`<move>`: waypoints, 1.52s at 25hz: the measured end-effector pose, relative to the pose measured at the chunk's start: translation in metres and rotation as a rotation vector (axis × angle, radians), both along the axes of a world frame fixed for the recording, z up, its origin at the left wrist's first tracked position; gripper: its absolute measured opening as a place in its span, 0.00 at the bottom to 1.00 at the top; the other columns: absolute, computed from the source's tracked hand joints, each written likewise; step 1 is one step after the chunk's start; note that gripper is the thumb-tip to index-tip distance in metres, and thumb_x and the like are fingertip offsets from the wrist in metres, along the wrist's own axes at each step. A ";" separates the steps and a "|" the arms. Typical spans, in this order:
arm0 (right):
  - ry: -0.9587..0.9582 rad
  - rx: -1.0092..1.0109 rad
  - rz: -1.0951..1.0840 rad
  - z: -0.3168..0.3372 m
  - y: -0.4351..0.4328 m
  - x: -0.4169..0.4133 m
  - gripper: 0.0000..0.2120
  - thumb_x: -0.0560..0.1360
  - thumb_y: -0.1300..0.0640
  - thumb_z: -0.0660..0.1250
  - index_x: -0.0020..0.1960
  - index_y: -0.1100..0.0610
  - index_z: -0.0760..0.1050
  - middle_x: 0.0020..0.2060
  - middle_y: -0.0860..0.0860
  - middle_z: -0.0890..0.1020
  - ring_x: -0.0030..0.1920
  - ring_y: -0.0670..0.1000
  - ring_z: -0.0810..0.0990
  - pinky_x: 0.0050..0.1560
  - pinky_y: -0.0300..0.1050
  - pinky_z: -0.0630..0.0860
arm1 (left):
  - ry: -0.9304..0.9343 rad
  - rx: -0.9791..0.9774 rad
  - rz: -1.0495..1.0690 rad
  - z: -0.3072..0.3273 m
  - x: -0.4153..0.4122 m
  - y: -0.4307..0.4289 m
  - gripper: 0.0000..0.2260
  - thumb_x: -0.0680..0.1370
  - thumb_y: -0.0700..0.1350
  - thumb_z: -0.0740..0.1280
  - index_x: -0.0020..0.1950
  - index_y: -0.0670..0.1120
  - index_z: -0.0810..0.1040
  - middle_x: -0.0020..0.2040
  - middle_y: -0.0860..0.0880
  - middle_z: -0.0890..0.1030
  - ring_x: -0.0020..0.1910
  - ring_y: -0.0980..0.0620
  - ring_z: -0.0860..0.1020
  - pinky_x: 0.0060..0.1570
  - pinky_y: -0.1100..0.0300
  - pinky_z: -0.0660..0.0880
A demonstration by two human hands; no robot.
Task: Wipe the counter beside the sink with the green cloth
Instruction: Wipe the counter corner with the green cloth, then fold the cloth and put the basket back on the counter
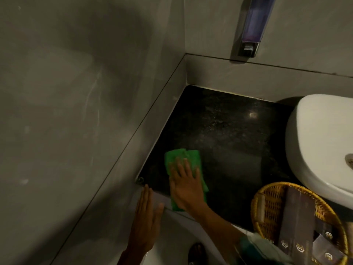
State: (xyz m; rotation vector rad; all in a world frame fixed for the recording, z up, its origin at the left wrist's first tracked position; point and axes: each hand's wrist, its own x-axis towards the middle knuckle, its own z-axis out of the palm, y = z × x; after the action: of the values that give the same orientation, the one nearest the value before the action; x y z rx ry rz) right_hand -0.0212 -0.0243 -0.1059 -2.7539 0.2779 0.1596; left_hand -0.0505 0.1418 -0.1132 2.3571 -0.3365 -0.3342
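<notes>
A green cloth (186, 161) lies flat on the black speckled counter (225, 134), near its front left corner. My right hand (186, 185) presses down on the cloth with its fingers spread, palm flat. My left hand (146, 217) is open and held flat against the counter's front edge, beside the grey wall, holding nothing. The white sink (317, 142) stands on the counter to the right.
A woven yellow basket (267, 205) holding several dark packets sits at the counter's front right, close to my right forearm. A soap dispenser (252, 27) hangs on the back wall. Grey walls (86, 111) close the counter on the left and back.
</notes>
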 end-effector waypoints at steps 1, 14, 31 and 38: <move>0.010 -0.009 0.149 0.004 0.014 0.009 0.26 0.78 0.47 0.52 0.76 0.46 0.57 0.78 0.50 0.58 0.78 0.55 0.53 0.75 0.61 0.47 | -0.009 -0.034 0.046 0.001 -0.005 0.000 0.43 0.72 0.72 0.43 0.75 0.42 0.54 0.77 0.47 0.53 0.77 0.50 0.52 0.75 0.58 0.52; 0.109 0.292 -0.649 0.032 0.000 -0.022 0.30 0.80 0.42 0.46 0.78 0.52 0.44 0.79 0.53 0.44 0.78 0.54 0.41 0.76 0.60 0.40 | 0.272 -0.086 0.214 0.017 -0.011 -0.045 0.21 0.76 0.52 0.67 0.68 0.54 0.69 0.59 0.46 0.80 0.58 0.45 0.79 0.54 0.53 0.75; 0.097 0.983 -0.741 0.072 -0.208 0.047 0.15 0.75 0.52 0.68 0.58 0.58 0.75 0.46 0.54 0.84 0.37 0.49 0.82 0.28 0.40 0.77 | 0.460 -0.694 0.381 0.085 0.122 -0.139 0.23 0.68 0.42 0.76 0.58 0.51 0.70 0.49 0.48 0.80 0.44 0.51 0.80 0.35 0.56 0.79; -0.097 0.715 -0.788 0.071 -0.248 0.041 0.30 0.72 0.66 0.69 0.71 0.59 0.62 0.63 0.67 0.74 0.63 0.66 0.75 0.62 0.57 0.74 | 0.189 -0.169 -0.108 0.077 0.184 -0.247 0.15 0.74 0.34 0.64 0.60 0.39 0.77 0.63 0.37 0.78 0.61 0.40 0.76 0.57 0.57 0.72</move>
State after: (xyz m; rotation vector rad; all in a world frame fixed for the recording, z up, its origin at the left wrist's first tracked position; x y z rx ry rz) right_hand 0.0198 -0.2721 -0.0344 -1.7852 1.0173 -0.0763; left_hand 0.1337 -0.1048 -0.0358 2.1274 -0.3867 -0.5547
